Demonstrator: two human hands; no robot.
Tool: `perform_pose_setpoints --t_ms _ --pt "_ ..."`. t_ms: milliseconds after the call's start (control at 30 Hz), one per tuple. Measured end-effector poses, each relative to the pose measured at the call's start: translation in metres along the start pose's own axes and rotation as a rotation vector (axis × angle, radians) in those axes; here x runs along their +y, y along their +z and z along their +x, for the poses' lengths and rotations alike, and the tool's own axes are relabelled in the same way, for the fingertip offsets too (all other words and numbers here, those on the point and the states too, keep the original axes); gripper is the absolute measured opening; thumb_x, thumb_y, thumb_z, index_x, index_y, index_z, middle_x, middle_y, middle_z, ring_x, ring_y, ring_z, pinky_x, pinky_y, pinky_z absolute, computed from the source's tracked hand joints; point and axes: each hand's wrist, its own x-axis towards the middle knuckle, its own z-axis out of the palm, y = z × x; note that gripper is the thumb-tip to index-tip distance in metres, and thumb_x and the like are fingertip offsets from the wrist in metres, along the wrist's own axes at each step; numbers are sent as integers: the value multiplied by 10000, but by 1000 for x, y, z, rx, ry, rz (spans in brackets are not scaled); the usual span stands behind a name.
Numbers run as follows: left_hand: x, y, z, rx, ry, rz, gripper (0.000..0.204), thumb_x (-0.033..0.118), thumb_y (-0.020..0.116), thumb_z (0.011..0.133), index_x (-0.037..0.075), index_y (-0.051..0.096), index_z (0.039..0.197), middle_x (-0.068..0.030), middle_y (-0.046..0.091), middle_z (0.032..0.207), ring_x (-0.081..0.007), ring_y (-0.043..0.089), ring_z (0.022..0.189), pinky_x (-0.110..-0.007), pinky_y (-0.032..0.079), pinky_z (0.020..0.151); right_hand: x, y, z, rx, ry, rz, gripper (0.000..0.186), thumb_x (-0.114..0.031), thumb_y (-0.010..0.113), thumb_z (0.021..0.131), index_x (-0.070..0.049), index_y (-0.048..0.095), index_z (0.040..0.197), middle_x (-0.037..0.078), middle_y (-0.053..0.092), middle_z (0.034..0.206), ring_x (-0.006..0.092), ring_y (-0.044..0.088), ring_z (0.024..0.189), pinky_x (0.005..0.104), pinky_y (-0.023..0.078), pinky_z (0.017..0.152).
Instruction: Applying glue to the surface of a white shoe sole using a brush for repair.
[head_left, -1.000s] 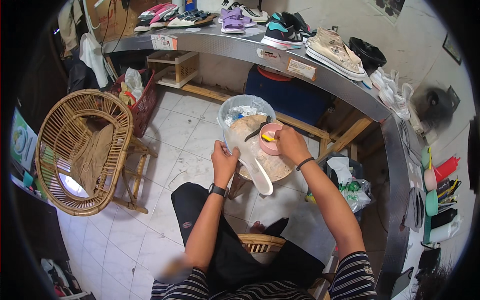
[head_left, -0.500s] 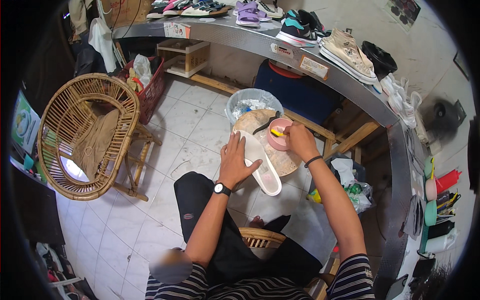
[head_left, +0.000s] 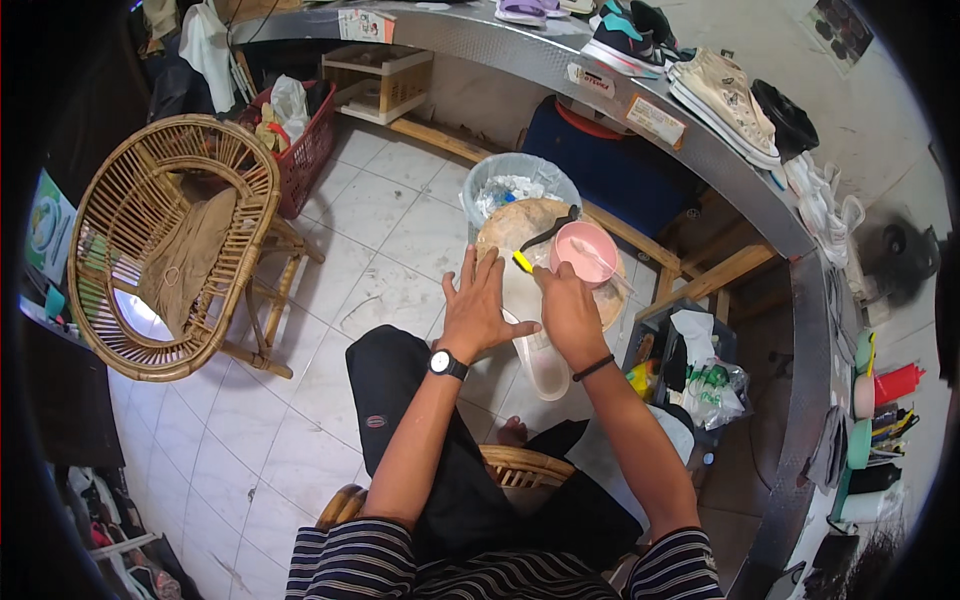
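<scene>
My left hand (head_left: 478, 300) lies on a pale shoe sole (head_left: 543, 365), fingers spread, pressing it against a round wooden stool top (head_left: 510, 220). My right hand (head_left: 568, 315) is closed on a small yellow-headed brush (head_left: 523, 261), its head over the sole's upper part; the handle is mostly hidden by my fingers. A pink cup (head_left: 585, 245) with whitish contents sits on the stool just beyond my right hand. A black curved tool (head_left: 548, 227) lies left of the cup.
A lined bin (head_left: 500, 168) stands behind the stool. A rattan chair (head_left: 150, 150) and red basket (head_left: 305, 150) are at left. A curved metal bench (head_left: 480, 28) holds shoes (head_left: 720, 95) and surrounds the back and right. A container with bags (head_left: 705, 390) sits beneath it.
My right hand has drawn the yellow brush out of the pink cup, down and left to the sole. My left hand went from gripping the sole to lying spread on it.
</scene>
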Motion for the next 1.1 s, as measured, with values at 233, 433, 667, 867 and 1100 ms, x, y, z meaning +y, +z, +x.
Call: perform_pose_setpoints --t_ms 233,433,667,867,1100 --pt "-12 1 2 -64 24 -5 1369 781 847 570 20 358 1599 -145 313 1694 -385 160 1606 -697 221 1161 0 5 5 -241 -31 -121 297 -14 596 897 -16 708 1172 209 644 1017 401 718 887 498 579 780" --pt "-18 7 5 -57 23 -49 1409 820 832 554 34 336 1614 -157 258 1719 -402 138 1610 -703 218 1141 -2 4 2 -87 -49 -19 274 -38 622 882 -47 734 1132 200 627 973 411 672 869 498 546 777" --pt "-16 6 5 -126 -16 -108 1421 744 898 538 66 303 1636 -145 173 1749 -411 125 1610 -696 219 1153 5 5 6 34 -153 17 304 -26 617 874 -64 750 1146 193 644 967 414 690 852 502 564 764" --pt "-21 8 7 -152 -11 -156 1437 753 896 522 45 306 1624 -150 177 1732 -494 181 1563 -651 222 1189 22 20 -8 -71 -4 38 318 -38 614 880 -74 758 1162 189 648 950 406 685 843 500 563 766" --pt "-15 19 -2 -56 86 -161 1402 749 893 536 -3 344 1584 -203 202 1694 -530 230 1513 -603 265 1191 38 26 -13 143 -122 62 315 -36 629 870 -82 767 1149 185 665 1009 411 693 883 508 563 778"
